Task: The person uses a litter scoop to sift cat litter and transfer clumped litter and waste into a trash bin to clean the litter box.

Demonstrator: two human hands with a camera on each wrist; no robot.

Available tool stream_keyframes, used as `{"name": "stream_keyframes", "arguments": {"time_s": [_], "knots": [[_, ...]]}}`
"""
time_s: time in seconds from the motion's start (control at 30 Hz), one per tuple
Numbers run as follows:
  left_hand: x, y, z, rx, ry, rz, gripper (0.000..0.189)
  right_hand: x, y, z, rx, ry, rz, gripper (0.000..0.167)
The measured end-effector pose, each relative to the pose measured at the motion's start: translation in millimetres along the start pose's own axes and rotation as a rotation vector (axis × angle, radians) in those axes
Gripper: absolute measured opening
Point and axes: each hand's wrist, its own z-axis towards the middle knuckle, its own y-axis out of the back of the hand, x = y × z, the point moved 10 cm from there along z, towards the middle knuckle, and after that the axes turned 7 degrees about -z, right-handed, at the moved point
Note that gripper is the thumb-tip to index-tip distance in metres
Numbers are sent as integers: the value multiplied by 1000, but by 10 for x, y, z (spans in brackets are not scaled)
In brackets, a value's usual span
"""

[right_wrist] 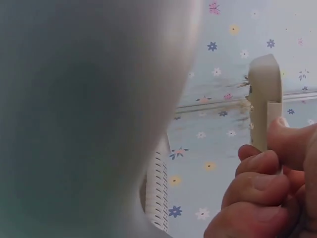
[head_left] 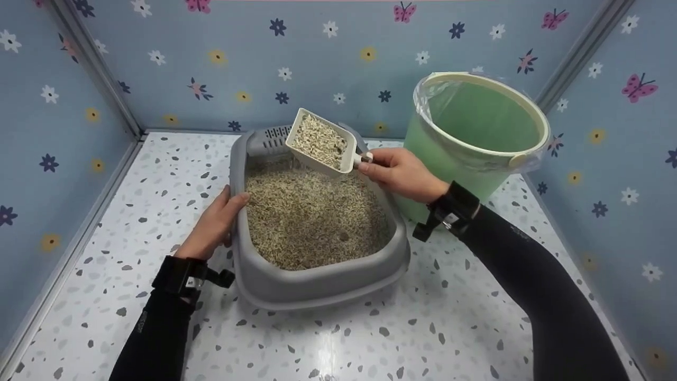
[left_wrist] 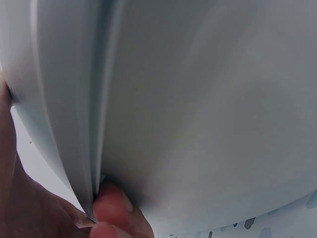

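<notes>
My right hand (head_left: pixel 404 172) grips the short handle of a pale litter scoop (head_left: pixel 347 159) above the far part of a grey litter box (head_left: pixel 317 283). Pellet litter (head_left: pixel 319 138) is heaped in the scoop, and in the right wrist view blurred bits streak away from the tilted scoop (right_wrist: pixel 267 82). More litter (head_left: pixel 312 217) covers the box floor, with a small dark clump (head_left: pixel 344 236) near the front. At the box's left rim, my left hand (head_left: pixel 214 222) holds on with the thumb over the top; its fingertips (left_wrist: pixel 114 206) curl under the rim in the left wrist view.
A tall green bin (head_left: pixel 449 180) with a clear plastic liner (head_left: pixel 429 103) stands at the right, close beside the box. Flower-patterned panels (head_left: pixel 174 79) enclose the back and both sides. The speckled white surface (head_left: pixel 365 338) extends in front and to the left.
</notes>
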Motion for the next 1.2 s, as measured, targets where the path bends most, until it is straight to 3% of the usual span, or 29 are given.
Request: {"name": "stream_keyframes", "arguments": {"time_s": [0.4,0.6,0.8,1.2], "knots": [[-43,-3,-33,1,-26,19,77,114,26,-18,-86,154,105,33],[-23,-11,-46,11,-18,9,81,113,-31,-25,-64,212,159,25],[-10,-7,-20,2,-18,7,77,86,-43,-22,-65,212,214,16],[-23,-4,-28,-4,-20,10,76,99,-56,-12,-41,228,312,21]]}}
